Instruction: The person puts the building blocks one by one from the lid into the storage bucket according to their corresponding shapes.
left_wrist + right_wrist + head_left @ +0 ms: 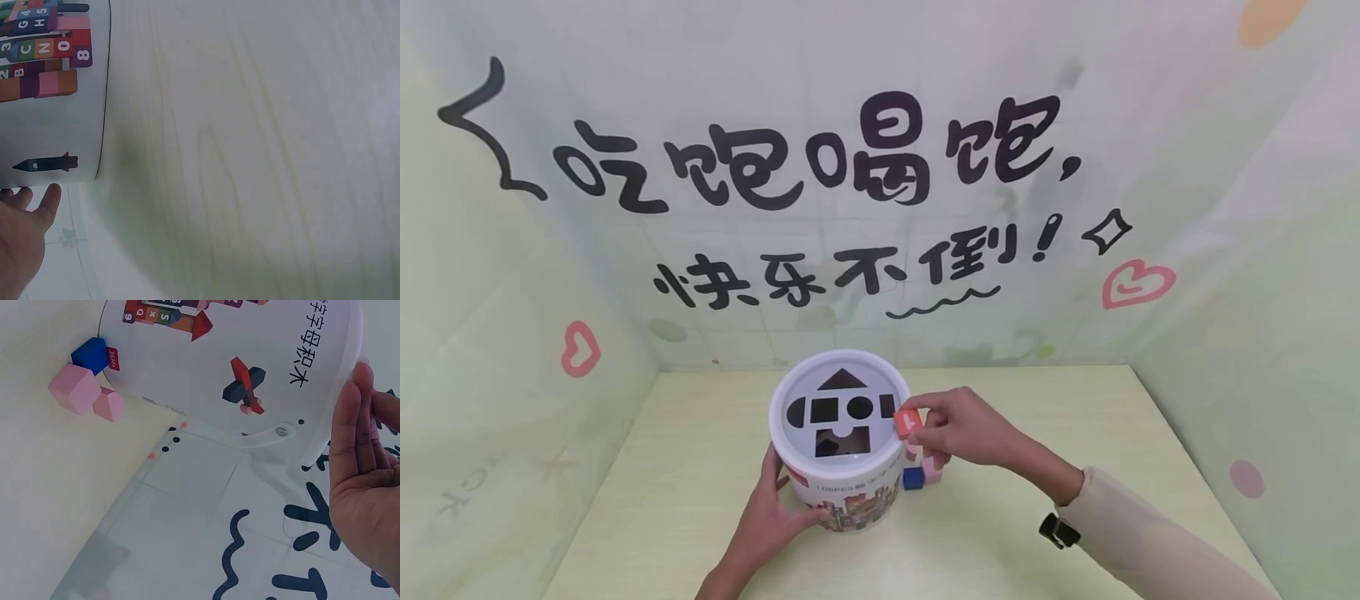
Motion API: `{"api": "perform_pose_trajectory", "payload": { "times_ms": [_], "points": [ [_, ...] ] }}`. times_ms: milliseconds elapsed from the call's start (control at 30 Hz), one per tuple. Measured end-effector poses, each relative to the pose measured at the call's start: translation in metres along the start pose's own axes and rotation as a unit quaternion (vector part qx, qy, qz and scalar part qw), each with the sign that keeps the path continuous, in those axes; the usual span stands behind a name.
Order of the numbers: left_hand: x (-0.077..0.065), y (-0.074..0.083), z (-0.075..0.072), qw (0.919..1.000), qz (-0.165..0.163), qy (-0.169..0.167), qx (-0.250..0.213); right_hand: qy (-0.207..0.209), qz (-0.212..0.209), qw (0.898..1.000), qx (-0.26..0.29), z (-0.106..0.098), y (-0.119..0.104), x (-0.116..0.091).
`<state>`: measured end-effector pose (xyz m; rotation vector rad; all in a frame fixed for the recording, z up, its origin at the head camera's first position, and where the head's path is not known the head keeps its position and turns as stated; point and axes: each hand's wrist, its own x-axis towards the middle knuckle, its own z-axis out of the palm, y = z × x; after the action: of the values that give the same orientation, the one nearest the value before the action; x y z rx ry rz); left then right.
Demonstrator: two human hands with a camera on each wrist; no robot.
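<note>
A white toy-block bucket [859, 492] with printed pictures of lettered blocks stands on the table, its lid [799, 365] pierced by shaped holes. My left hand [766, 521] holds the bucket low on its left side, thumb across the front. Between thumb and fingers, my right hand [966, 427] pinches an orange-red block [908, 423] marked with a white figure, at the right rim of the lid beside the small rectangular hole. That block is not visible in the right wrist view. Through the wide front hole some of the bucket's inside shows.
Right of the bucket's base lie a blue block [91, 355], a pink block [74, 389] and a smaller pink piece [109, 404]. A pale wood-grain table [685, 467] is enclosed by printed fabric walls [1247, 333]. The bucket's white handle [269, 435] hangs at its side.
</note>
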<state>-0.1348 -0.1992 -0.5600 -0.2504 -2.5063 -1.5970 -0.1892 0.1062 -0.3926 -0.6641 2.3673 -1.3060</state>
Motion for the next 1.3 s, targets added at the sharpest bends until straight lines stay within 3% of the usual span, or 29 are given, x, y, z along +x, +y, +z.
{"api": "perform_pose_trajectory", "payload": {
  "times_ms": [233, 667, 1300],
  "points": [
    [0.0, 0.0, 0.001, 1.0, -0.002, -0.001, -0.002, 0.021, 0.022, 1.0, -0.001, 0.002, -0.001, 0.013],
    [0.0, 0.001, 0.001, 0.9999, -0.009, -0.003, 0.004, 0.017, 0.036, 0.999, 0.017, 0.009, -0.01, 0.024],
    [-0.001, 0.003, 0.0, 0.9999, -0.013, -0.003, 0.001, 0.024, 0.003, 0.999, -0.033, 0.034, -0.033, 0.052]
  ]
}}
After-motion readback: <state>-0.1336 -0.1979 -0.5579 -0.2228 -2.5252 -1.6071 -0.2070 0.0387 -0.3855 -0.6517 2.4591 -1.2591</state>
